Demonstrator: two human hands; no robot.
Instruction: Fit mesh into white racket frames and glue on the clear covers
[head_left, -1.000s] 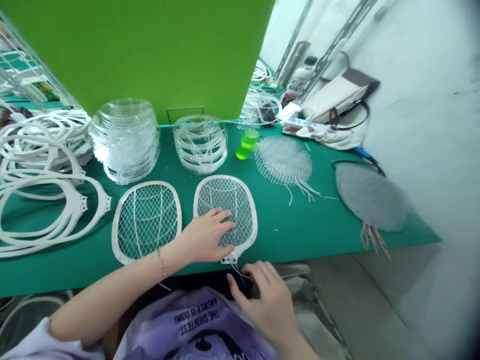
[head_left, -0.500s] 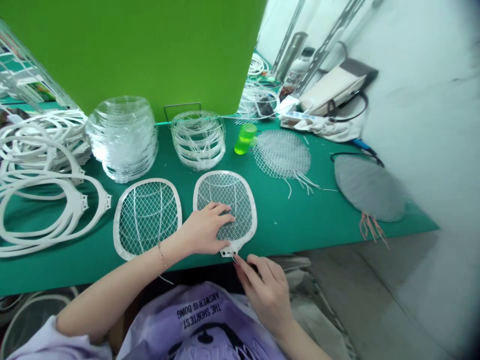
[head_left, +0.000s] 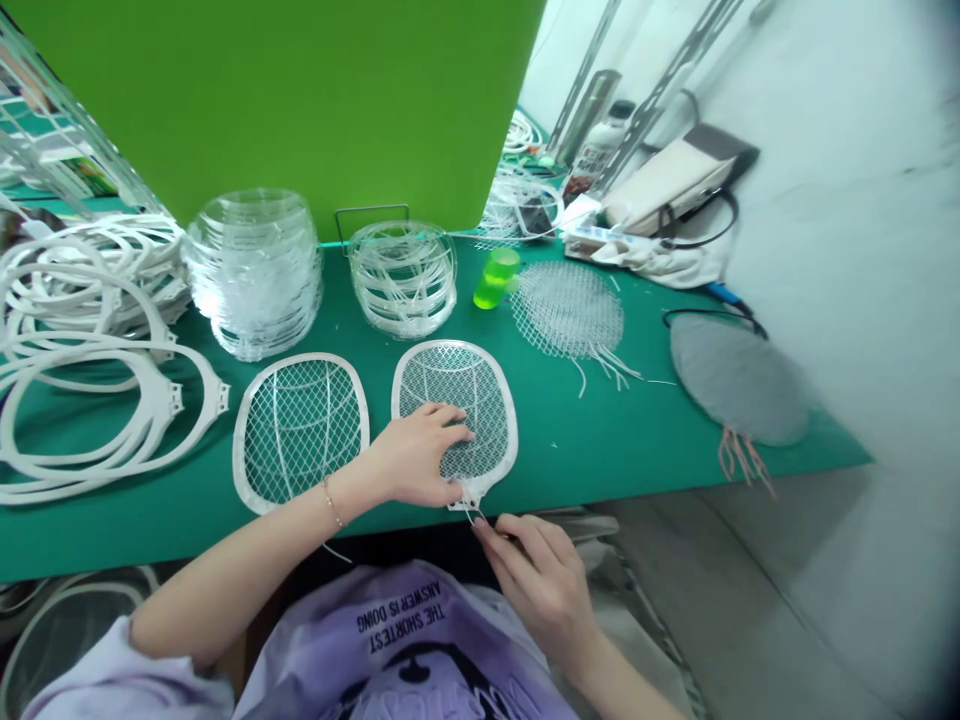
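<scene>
A white oval racket head with metal mesh lies on the green table in front of me. My left hand rests on its mesh with fingers spread, the thumb by the neck. Just below that neck, my right hand pinches a slim tool, mostly hidden in the fingers. Thin pale wire shows between the neck and my right fingertips. Under my left forearm lies a second racket head with coarser mesh, its lower edge partly covered.
White oval frames pile up at left. Behind stand a tall stack of clear rings and a shorter stack. A green cylinder, mesh sheets with loose wires and a grey mesh stack lie to the right.
My right hand has drawn slightly down and away from the racket neck, and more pale wire shows there. My left hand stays on the mesh. The whole view has shifted slightly.
</scene>
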